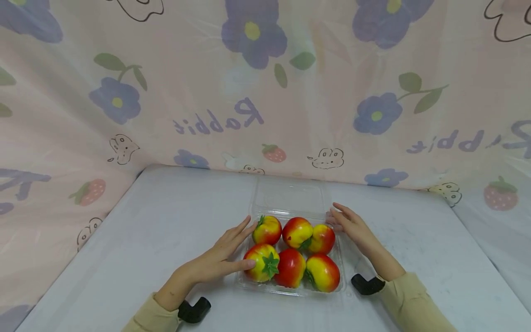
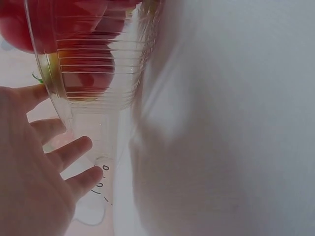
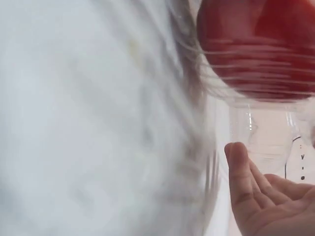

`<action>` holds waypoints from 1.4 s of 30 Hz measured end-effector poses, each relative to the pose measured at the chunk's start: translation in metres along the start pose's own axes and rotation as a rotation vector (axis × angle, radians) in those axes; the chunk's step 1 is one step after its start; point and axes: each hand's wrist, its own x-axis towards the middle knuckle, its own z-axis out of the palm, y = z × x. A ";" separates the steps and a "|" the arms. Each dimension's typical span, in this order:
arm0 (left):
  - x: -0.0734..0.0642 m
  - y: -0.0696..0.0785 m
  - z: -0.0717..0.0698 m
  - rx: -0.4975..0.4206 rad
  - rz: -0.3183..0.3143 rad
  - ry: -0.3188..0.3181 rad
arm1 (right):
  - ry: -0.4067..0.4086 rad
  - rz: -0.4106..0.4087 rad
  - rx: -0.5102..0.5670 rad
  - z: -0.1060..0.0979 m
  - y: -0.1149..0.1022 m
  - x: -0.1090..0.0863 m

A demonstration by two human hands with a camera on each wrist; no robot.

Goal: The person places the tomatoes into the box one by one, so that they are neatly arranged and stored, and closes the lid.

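A clear plastic clamshell box (image 1: 286, 289) lies with its lid (image 1: 290, 196) folded back toward the rear. In it sit several shiny red-and-yellow fruits with green leafy tops, persimmon-like, such as the front-left fruit (image 1: 258, 260). My left hand (image 1: 217, 258) is at the box's left side, fingers spread and thumb over the front-left fruit. The left wrist view shows these fingers (image 2: 74, 152) beside the ribbed wall. My right hand (image 1: 356, 233) is at the rear right corner near the lid's hinge, its fingers (image 3: 239, 169) extended; whether they touch the plastic is unclear.
The box stands on a white table (image 1: 174, 207). Behind and at both sides hangs a pink curtain (image 1: 199, 83) with flowers, strawberries and rabbits. Black angled pieces (image 1: 196, 310) are at both wrists.
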 end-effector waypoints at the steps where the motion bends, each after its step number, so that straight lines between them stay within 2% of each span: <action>1: 0.000 0.000 0.000 -0.001 0.001 -0.002 | -0.011 0.004 0.016 0.000 0.000 0.002; 8: 0.000 0.002 -0.001 -0.018 -0.001 -0.020 | -0.050 -0.002 0.214 0.002 0.005 0.016; 14: 0.000 0.002 0.000 -0.012 0.005 -0.014 | 0.004 -0.049 0.249 0.002 0.005 0.013; 18: 0.000 0.001 0.002 -0.007 0.015 -0.008 | 0.033 -0.126 0.288 -0.002 0.003 0.009; 21: 0.001 0.000 0.002 -0.004 0.013 -0.005 | 0.031 -0.220 0.323 -0.006 0.003 0.007; 24: 0.001 0.000 0.002 -0.001 0.009 -0.003 | 0.021 -0.304 0.321 -0.010 0.002 0.004; 26: 0.001 0.000 0.002 0.003 0.009 0.001 | 0.017 -0.331 0.318 -0.011 0.002 0.002; 35: 0.001 0.000 0.002 0.009 0.026 0.002 | 0.028 -0.307 0.277 -0.014 0.004 -0.005; 42: 0.001 0.002 0.002 0.018 0.027 -0.001 | 0.020 -0.401 0.244 -0.018 0.002 -0.010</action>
